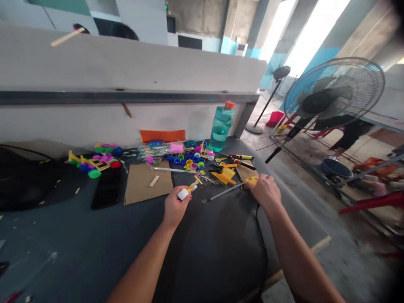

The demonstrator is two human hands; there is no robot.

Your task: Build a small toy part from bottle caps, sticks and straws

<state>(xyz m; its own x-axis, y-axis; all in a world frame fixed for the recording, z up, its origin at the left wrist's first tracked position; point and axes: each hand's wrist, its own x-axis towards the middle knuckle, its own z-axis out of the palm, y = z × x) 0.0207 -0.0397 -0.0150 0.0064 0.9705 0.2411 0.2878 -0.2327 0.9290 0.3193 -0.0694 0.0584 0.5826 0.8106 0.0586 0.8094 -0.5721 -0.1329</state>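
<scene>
White piece (183,194) sits in the left hand (175,209), just off the near right corner of the cardboard sheet (135,191), which I take as my landmark. From my distant seat I see that hand's thumb and fingers pinched on it, with a slim yellow strip (191,187) poking out beyond the fingertips. The right hand (267,191) is well to the right of the cardboard sheet, its fingers curled around a yellow object (251,180); the grip hides too much for me to tell its full shape. Below that hand, a black cord (260,235) runs over the dark table (205,252).

A grey stick (225,192) slants from beside the yellow object back toward the cardboard sheet. On the sheet itself I see a small wooden block (154,181), and a black phone (106,189) lies just to its left. Right of the sheet, past the grey stick, I find orange-handled pliers (229,166). Beyond the sheet's far left corner are yellow frames (96,163) with round coloured wheels; beyond its far right corner, a heap of coloured caps (177,160). Farther that way stands a teal bottle (219,132). Behind the sheet rises a white partition (189,122), and far to its right I make out a large fan (317,103).
</scene>
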